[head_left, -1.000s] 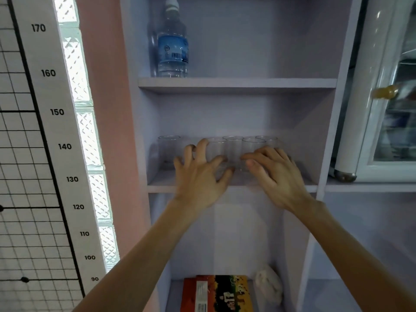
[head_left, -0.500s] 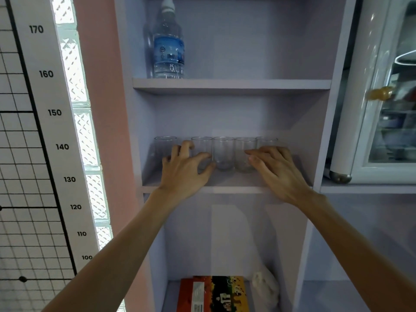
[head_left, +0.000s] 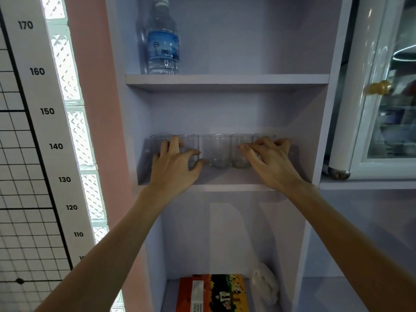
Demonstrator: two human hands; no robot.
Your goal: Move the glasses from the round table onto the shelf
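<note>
Several clear glasses stand in a row on the middle shelf (head_left: 225, 188) of a pale lilac unit. My left hand (head_left: 173, 167) is wrapped around the second glass from the left (head_left: 191, 143), thumb on its right side and fingers between it and the leftmost glass (head_left: 157, 140). Two glasses, the third (head_left: 219, 152) and the fourth (head_left: 240, 140), stand free in the middle. My right hand (head_left: 272, 163) curls around the rightmost glass (head_left: 265, 135), hiding most of it, and its fingertips touch the fourth glass. The round table is out of view.
A water bottle (head_left: 163, 43) stands on the shelf above. Below lie a colourful box (head_left: 213, 293) and a white lump (head_left: 264, 282). A height chart (head_left: 45, 111) hangs on the left; a white glass-door cabinet (head_left: 387, 109) is on the right.
My left hand has slid left along the shelf with the second glass, bringing it close to the leftmost one and opening a gap in the row. My right hand has hardly moved.
</note>
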